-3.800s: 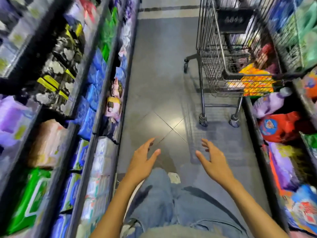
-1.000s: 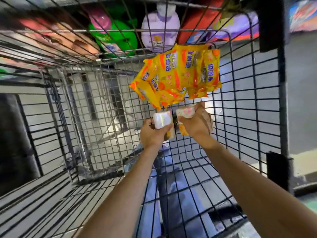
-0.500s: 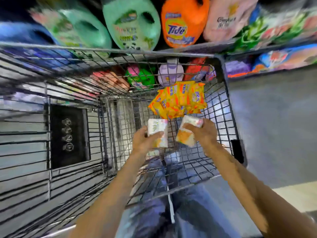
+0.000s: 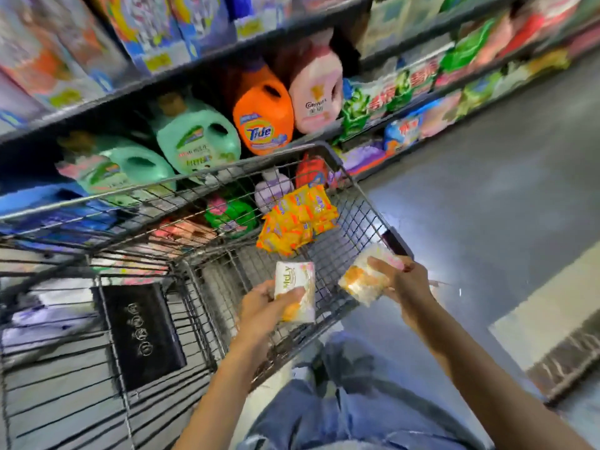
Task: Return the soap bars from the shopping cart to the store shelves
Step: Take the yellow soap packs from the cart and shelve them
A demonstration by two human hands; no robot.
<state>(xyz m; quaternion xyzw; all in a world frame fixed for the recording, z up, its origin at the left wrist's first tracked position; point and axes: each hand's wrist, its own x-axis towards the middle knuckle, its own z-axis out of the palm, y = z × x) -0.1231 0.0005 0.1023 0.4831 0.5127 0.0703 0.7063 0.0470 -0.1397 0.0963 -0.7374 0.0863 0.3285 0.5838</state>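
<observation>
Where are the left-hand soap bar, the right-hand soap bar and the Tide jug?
Left-hand soap bar (image 4: 293, 276): head view, upper front of wrapper.
Right-hand soap bar (image 4: 363, 280): head view, orange patch on wrapper.
Tide jug (image 4: 263, 108): head view, orange front above label.

Faded light-blue denim jeans (image 4: 328, 417) cover the legs, creased at the knees. Left hand (image 4: 259, 308), right hand (image 4: 409, 284) and both forearms (image 4: 487, 368) are bare.

Glossy grey floor (image 4: 487, 196) runs beside stocked shelves (image 4: 201, 63).
</observation>
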